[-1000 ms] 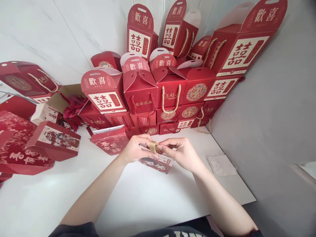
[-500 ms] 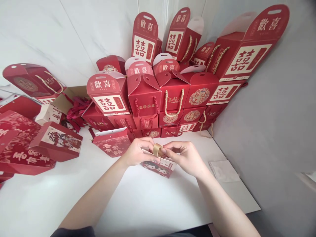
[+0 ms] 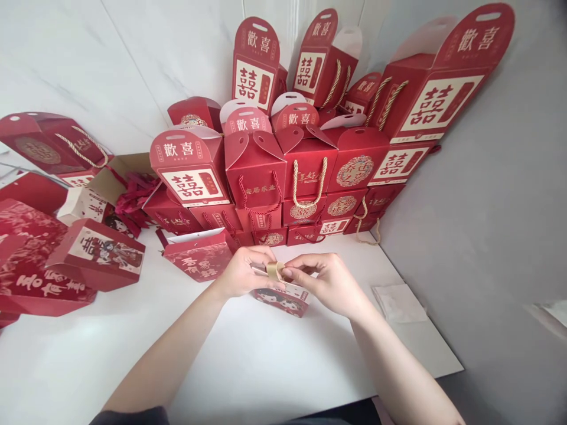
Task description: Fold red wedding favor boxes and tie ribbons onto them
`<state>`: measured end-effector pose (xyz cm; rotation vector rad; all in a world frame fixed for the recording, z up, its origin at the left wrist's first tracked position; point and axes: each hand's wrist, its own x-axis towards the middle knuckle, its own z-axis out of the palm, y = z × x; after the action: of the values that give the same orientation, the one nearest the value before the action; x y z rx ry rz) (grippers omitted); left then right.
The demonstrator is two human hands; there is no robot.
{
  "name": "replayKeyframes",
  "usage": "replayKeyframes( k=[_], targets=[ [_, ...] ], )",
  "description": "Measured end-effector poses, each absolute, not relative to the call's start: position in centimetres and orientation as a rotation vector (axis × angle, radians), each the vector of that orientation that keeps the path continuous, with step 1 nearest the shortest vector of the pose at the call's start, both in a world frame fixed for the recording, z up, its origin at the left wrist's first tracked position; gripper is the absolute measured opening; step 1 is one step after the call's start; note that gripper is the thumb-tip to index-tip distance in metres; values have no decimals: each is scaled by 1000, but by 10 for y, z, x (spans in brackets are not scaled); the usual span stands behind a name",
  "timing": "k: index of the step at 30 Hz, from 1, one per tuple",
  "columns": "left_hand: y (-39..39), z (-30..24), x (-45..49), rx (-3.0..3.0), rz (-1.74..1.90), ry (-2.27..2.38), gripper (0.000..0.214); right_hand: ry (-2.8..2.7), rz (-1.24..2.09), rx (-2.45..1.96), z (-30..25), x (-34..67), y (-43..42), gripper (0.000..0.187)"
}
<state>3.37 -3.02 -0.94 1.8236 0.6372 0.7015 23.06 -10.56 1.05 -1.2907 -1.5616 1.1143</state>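
Both my hands meet over a small red gift box (image 3: 283, 301) with cartoon figures that stands on the white table (image 3: 274, 360). My left hand (image 3: 243, 273) is closed around the box's top edge and one end of a gold ribbon loop (image 3: 273, 270). My right hand (image 3: 325, 280) pinches the other side of the ribbon loop with thumb and forefinger. The ribbon sits just above the box's top.
A tall stack of red gift boxes with rope handles (image 3: 305, 153) fills the back corner. More red boxes and bags (image 3: 95, 254) lie at the left. A red flat bag (image 3: 199, 257) lies just behind my left hand. A white folded paper (image 3: 398, 302) rests near the grey wall at the right.
My hands have stayed over the small box; the fingers have worked the gold ribbon loop, which now looks flatter and lower than half a second ago.
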Motion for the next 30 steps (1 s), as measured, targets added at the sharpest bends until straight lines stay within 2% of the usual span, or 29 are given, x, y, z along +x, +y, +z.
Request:
replayKeyframes(
  k=[4, 13, 23, 30],
  targets=[
    [-30, -10, 34, 1818, 711, 637, 22, -1518, 1290, -1157, 5, 237, -102, 25],
    [-31, -11, 36, 1738, 720, 639, 20, -1334, 1653, -895, -15, 246, -90, 19],
    [-33, -12, 35, 1664, 715, 575, 17, -1296, 1660, -922, -21, 246, -89, 21],
    [-32, -12, 35, 1710, 736, 587, 26, -1256, 1630, -914, -21, 241, -89, 25]
  ],
)
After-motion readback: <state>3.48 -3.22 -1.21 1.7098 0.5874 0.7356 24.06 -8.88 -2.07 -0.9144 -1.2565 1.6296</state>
